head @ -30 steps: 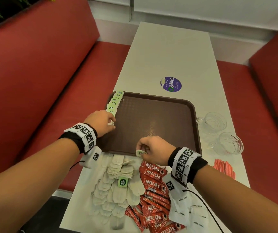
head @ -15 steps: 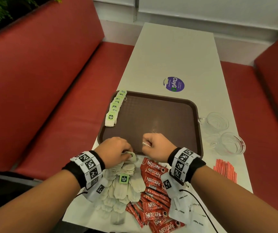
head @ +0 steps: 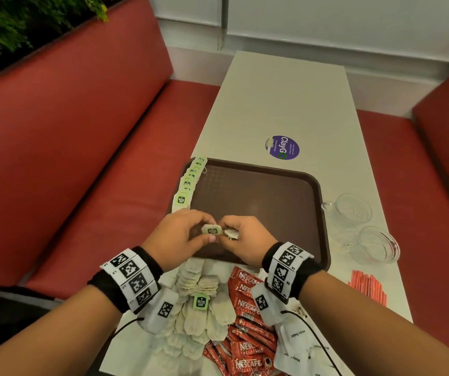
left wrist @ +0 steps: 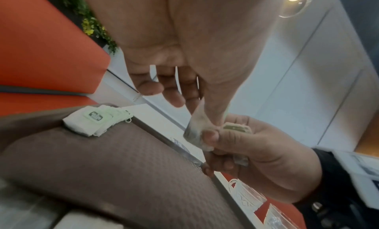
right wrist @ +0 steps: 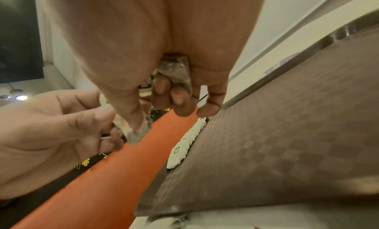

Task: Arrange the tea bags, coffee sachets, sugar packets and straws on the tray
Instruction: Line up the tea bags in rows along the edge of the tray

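Both hands meet over the near part of the brown tray (head: 258, 191). My left hand (head: 204, 236) pinches a tea bag (left wrist: 195, 128) between thumb and forefinger, and its green tag (head: 212, 230) faces up. The thumb of my right hand (head: 230, 236) touches the same bag, while its curled fingers hold another tea bag (right wrist: 174, 72) in the palm. A row of tea bags (head: 188, 183) lies along the tray's left rim. More tea bags (head: 199, 302), red coffee sachets (head: 247, 308), white sugar packets (head: 296, 346) and red straws (head: 367, 286) lie on the table (head: 285, 99) near me.
Two glass cups (head: 351, 210) (head: 378, 244) stand right of the tray. A purple round sticker (head: 282, 147) is on the table beyond the tray. Red bench seats (head: 96, 158) run along both sides of the narrow table.
My left hand left the tea bag row at the tray's left rim, dipped to the pile and came up with a tea bag. Both hands are now together over the tray's near edge.
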Action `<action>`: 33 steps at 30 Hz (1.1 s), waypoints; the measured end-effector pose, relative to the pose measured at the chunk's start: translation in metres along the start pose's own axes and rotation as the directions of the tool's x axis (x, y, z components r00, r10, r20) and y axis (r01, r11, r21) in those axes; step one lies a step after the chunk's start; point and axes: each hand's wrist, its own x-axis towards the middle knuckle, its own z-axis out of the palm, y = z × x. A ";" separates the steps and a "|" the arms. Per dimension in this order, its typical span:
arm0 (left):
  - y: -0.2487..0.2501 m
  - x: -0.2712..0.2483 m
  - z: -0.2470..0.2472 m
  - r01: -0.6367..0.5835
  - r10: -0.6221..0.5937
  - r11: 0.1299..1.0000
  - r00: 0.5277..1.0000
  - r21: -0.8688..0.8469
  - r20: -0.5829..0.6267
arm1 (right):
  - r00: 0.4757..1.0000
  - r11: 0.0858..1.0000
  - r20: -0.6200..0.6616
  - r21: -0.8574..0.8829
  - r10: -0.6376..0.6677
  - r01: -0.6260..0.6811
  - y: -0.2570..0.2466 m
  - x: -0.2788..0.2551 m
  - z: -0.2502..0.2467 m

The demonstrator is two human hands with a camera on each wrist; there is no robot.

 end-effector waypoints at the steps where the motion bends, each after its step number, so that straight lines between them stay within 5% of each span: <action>1: -0.001 0.001 0.000 0.038 -0.037 0.998 0.999 -0.048 0.012 | 1.000 1.000 -0.007 0.008 0.000 0.000 0.000 0.002 0.000; 6: -0.022 0.014 -0.007 0.205 -0.204 0.979 0.976 0.010 -0.074 | 0.998 0.998 -0.006 0.008 0.067 -0.067 -0.002 0.008 0.002; 10: -0.066 0.032 -0.025 0.484 -0.468 0.858 0.874 0.169 -0.127 | 0.993 0.990 0.025 0.081 0.114 -0.115 -0.003 0.005 0.003; 13: -0.086 0.043 -0.030 0.559 -0.547 0.800 0.829 0.217 -0.120 | 0.991 0.988 0.021 0.085 0.130 -0.132 -0.002 0.004 0.002; 22: -0.103 0.066 -0.019 0.604 -0.584 0.761 0.796 0.236 -0.156 | 0.986 0.977 0.018 0.129 0.168 -0.169 -0.002 0.000 -0.006; 26: -0.107 0.066 -0.018 0.575 -0.540 0.779 0.818 0.248 -0.200 | 0.981 0.970 0.022 0.145 0.195 -0.196 -0.001 -0.001 -0.007; 33: -0.107 0.065 -0.019 0.389 -0.461 0.764 0.887 0.516 0.014 | 0.978 0.969 0.030 0.127 0.207 -0.209 0.005 0.000 -0.002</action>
